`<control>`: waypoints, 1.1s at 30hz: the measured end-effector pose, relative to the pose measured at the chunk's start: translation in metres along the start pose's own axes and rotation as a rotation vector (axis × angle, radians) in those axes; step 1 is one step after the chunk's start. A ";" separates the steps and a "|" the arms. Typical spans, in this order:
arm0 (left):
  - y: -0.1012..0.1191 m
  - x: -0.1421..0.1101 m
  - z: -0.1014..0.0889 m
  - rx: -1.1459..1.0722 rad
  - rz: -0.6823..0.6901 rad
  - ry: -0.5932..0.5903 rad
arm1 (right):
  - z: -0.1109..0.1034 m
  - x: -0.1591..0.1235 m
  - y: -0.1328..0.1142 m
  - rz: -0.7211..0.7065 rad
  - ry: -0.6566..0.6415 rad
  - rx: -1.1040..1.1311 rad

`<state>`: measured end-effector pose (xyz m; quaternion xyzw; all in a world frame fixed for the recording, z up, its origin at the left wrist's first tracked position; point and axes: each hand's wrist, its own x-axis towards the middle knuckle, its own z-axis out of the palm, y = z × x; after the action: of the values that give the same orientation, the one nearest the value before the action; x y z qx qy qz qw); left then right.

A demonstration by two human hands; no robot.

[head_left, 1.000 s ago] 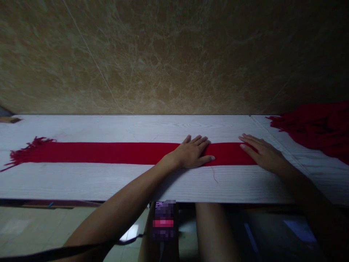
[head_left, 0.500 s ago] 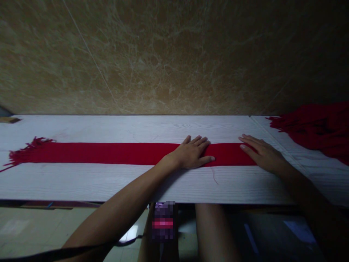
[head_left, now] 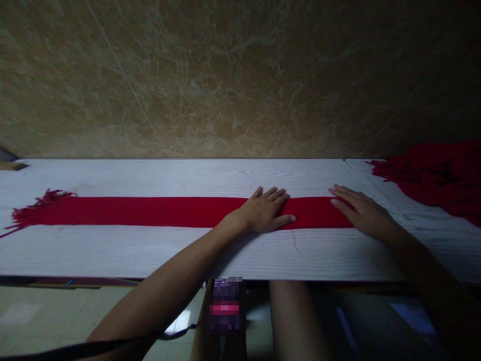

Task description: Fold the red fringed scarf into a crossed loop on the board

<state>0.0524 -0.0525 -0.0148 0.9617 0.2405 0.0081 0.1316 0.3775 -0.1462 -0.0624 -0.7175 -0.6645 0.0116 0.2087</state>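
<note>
A long red scarf point(head_left: 150, 211) lies flat in a narrow strip along the white wood-grain table point(head_left: 150, 250). Its fringe point(head_left: 37, 210) spreads loosely at the left end. My left hand point(head_left: 265, 210) rests palm down on the scarf right of the middle, fingers spread. At the scarf's right end lies my right hand point(head_left: 361, 210), its fingers stretched out and the thumb apart, covering that end from sight. A thin loose red thread point(head_left: 295, 243) lies on the table just below the scarf, between the hands.
A heap of red fringed cloth point(head_left: 436, 175) sits at the table's far right. Behind the table stands a brown marbled wall point(head_left: 225, 80). A small wooden piece point(head_left: 13, 165) lies at the far left. Below the front edge, a phone-like device point(head_left: 224, 306) and a dark strap point(head_left: 112, 346) show.
</note>
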 end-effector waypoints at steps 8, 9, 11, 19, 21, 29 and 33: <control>0.000 0.000 0.000 0.010 0.000 0.004 | 0.000 -0.001 -0.002 0.005 0.010 0.005; 0.000 0.000 0.001 0.014 0.001 0.007 | 0.000 -0.001 -0.002 0.002 0.015 0.009; -0.001 0.001 0.002 0.021 0.003 0.014 | 0.000 -0.001 -0.001 0.001 0.020 0.015; -0.002 0.000 0.002 0.019 0.005 0.005 | -0.002 -0.001 -0.004 0.025 -0.015 0.011; -0.001 0.000 0.001 0.022 0.001 -0.001 | -0.003 -0.001 -0.005 0.020 -0.016 0.010; -0.002 0.001 0.003 0.016 0.003 0.003 | -0.003 0.000 -0.006 0.010 -0.015 0.008; -0.003 0.001 0.004 0.002 0.010 0.007 | -0.001 0.000 -0.002 0.002 -0.010 0.003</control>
<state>0.0524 -0.0499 -0.0193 0.9629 0.2363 0.0118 0.1299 0.3758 -0.1466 -0.0610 -0.7178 -0.6647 0.0166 0.2065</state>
